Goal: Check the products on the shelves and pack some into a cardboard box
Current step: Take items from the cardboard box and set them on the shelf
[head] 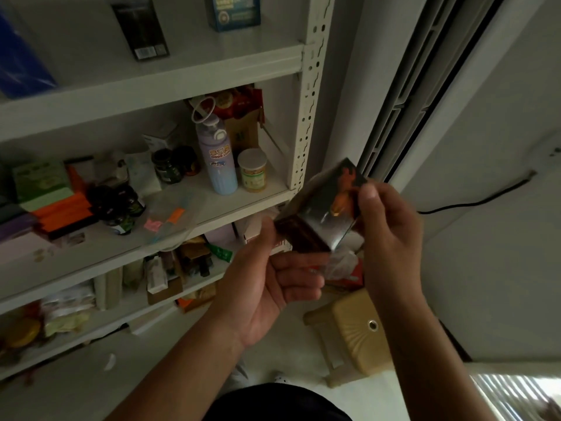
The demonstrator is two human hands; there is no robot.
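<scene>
I hold a small dark glossy box (321, 208) with an orange picture on it in front of the white shelf unit (212, 71). My right hand (388, 235) pinches its upper right corner with thumb and fingers. My left hand (273, 281) lies palm up under the box's lower left end, thumb against its side and fingers partly curled beneath it. No cardboard packing box is clearly in view.
The shelves carry a pale blue bottle (217, 153), a white-lidded jar (253, 170), dark jars (167, 167), orange packs (60, 211) and boxes below. A tan plastic stool (355, 329) stands on the floor by my right arm. A black cable (473, 202) runs along the wall.
</scene>
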